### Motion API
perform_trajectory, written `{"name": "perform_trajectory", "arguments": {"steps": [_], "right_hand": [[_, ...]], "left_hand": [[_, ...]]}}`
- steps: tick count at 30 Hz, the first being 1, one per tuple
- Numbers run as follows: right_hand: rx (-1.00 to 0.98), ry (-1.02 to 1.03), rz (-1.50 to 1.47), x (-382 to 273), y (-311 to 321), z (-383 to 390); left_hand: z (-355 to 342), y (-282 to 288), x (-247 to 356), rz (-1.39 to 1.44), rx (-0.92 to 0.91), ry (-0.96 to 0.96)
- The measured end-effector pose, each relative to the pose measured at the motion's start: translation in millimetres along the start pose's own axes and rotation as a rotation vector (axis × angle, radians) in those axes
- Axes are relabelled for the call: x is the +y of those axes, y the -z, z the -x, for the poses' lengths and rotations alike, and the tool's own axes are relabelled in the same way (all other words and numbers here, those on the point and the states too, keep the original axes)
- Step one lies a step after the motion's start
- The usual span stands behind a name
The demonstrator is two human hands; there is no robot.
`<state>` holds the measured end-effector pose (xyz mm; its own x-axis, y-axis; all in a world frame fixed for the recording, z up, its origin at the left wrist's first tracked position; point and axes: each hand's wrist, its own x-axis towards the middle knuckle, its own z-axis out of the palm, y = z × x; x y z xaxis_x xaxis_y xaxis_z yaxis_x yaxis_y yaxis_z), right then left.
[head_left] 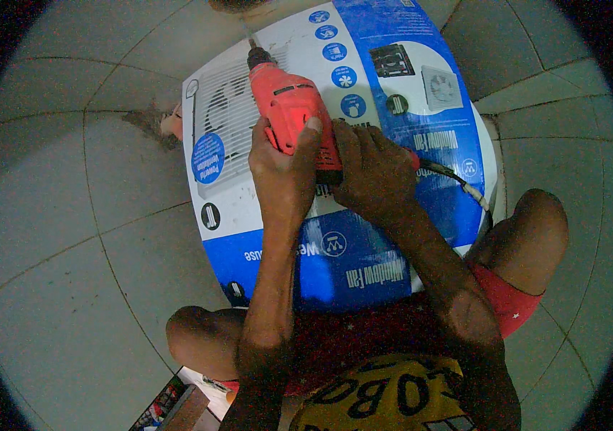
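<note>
A red corded power drill [293,108] is held over a large blue and white window fan box [407,72]. Its dark chuck [258,56] and thin bit [248,32] point away from me, slightly left, toward the far edge of the box. My left hand [283,165] is closed around the left side of the drill body, with the thumb on top. On the right, my right hand [375,169] wraps the handle, which is turned sideways and mostly hidden by the fingers. From the handle's end a black cord [457,179] runs right, with a pale taped section.
The box stands between my bent knees on a grey tiled floor [41,194]. A dark stain and a small pinkish object [173,123] lie beside its left edge. Something brown and rounded [238,3] shows at the far rim. Near my left knee lies a colourful printed item [159,406].
</note>
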<state>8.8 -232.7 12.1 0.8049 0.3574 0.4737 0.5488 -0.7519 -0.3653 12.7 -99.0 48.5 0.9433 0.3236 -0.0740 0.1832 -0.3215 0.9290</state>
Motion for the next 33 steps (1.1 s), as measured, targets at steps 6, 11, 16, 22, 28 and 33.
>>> {"name": "perform_trajectory", "arguments": {"steps": [6,11,16,22,28,33], "right_hand": [[0.024,0.0,0.016,0.2,-0.2,-0.3],[0.052,0.026,-0.006,1.0,-1.6,1.1],[-0.013,-0.007,-0.047,-0.5,0.5,0.4],[0.046,0.029,-0.018,1.6,-1.7,1.4],[0.064,0.031,-0.029,0.4,-1.3,0.4],[0.053,0.012,-0.003,0.1,0.8,-0.3]], "left_hand": [[1.0,-0.3,1.9,0.0,0.002,0.007],[1.4,0.1,2.7,0.011,0.001,0.03],[-0.4,0.1,0.2,-0.039,0.011,0.016],[0.9,-0.3,0.7,-0.083,0.034,0.039],[1.2,0.7,2.4,-0.057,0.015,0.038],[1.0,-1.3,4.2,-0.054,0.018,0.026]]}}
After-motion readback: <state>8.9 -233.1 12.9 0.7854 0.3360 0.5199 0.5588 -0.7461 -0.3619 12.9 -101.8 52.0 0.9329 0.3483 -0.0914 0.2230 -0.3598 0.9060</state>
